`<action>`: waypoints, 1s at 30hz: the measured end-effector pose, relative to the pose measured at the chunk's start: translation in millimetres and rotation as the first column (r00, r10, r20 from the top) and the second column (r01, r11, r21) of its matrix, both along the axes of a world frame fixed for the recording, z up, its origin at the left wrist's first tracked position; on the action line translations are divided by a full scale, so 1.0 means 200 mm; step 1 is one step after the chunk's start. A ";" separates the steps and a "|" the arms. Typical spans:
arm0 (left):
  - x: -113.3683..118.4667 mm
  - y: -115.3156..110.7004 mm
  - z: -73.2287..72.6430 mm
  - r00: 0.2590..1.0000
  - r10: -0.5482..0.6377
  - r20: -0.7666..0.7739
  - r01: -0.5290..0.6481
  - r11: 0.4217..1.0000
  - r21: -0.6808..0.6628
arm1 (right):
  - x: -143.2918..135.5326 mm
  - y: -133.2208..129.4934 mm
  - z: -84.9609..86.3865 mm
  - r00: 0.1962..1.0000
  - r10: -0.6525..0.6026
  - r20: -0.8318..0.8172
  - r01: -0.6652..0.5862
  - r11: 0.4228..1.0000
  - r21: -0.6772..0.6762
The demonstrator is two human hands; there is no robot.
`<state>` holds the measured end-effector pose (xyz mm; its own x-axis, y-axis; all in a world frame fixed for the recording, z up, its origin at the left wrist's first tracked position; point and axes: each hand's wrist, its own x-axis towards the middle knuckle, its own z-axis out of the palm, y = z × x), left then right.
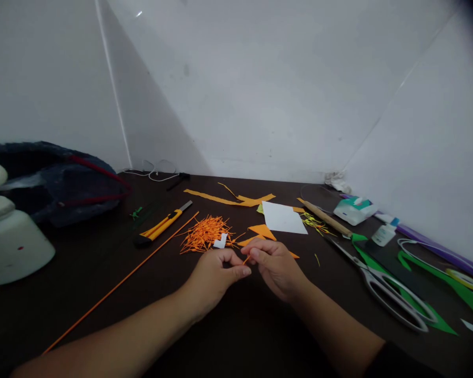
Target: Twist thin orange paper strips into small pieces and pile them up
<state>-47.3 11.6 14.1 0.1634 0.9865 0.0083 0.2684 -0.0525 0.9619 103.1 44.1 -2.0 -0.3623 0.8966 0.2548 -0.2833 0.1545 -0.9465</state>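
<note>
A tiny orange strip (246,259) is pinched between my two hands, just above the dark table. My left hand (216,273) has thumb and index finger closed at its lower end. The fingertips of my right hand (278,266) close on its upper end. Right behind my left hand lies a heap of small orange pieces (205,233) with thin stems. A small white scrap (220,241) rests on the heap's front edge. Orange paper pieces (262,231) lie just beyond my right hand, partly hidden by it. A long thin orange strip (122,282) runs diagonally left of my hands.
A yellow box cutter (161,224) with its blade out lies left of the heap. White paper (284,218), a wooden stick (327,218), scissors (390,294), a glue bottle (384,234) and green strips (467,294) are at right. A white jar (16,247) and dark bag (63,184) stand left.
</note>
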 end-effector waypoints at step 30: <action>-0.02 0.03 -0.01 0.948 0.135 -0.288 -0.063 0.967 0.245 | -0.01 0.01 0.02 0.995 -0.082 -0.048 0.081 0.996 -0.035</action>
